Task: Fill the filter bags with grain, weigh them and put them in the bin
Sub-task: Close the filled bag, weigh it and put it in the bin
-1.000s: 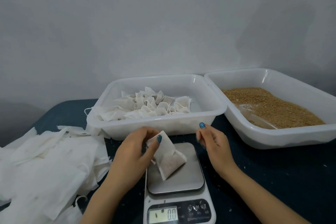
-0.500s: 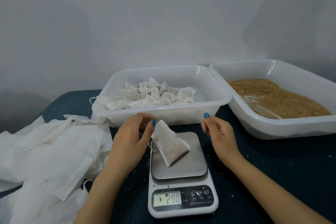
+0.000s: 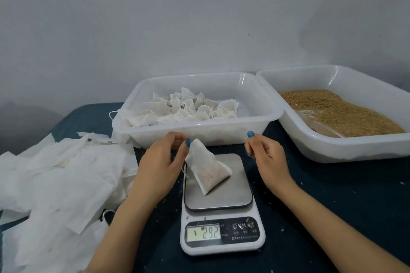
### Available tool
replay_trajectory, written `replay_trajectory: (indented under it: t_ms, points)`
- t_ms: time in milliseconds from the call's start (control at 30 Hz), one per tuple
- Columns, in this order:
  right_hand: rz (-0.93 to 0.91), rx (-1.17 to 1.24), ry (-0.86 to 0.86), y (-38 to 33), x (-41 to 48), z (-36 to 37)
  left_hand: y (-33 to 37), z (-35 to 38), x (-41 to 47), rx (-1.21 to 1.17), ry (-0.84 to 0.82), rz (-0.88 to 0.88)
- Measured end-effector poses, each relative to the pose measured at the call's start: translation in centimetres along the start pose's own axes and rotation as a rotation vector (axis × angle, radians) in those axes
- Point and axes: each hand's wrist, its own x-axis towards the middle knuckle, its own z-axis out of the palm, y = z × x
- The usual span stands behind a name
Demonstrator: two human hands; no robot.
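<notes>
The bag [image 3: 208, 173] lies on the scale [image 3: 235, 190], leaning toward its far left corner; the display reads 29.2. My left hand [image 3: 159, 168] hangs at the scale's left edge, thumb against the bag's top corner (whether it pinches, I cannot tell). My right hand [image 3: 268, 157] hovers off the far right corner, fingers loosely curled, holding nothing. Right of the scale the table [image 3: 337, 210] shows dark, dotted with stray grains. Empty bags [image 3: 60, 179] crowd its left edge. Just beyond my hands the bin [image 3: 199, 133] holds filled bags [image 3: 188, 108]. The tub [image 3: 332, 150], rim against rim on its right, holds grain [image 3: 346, 113].
</notes>
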Motion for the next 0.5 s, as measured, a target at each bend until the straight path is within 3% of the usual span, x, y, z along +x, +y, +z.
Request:
replay_trajectory:
  t_ms: [500]
  points:
    - [0.008, -0.012, 0.004, 0.02, -0.16, -0.05, 0.66, 0.11, -0.35, -0.01, -0.039, 0.041]
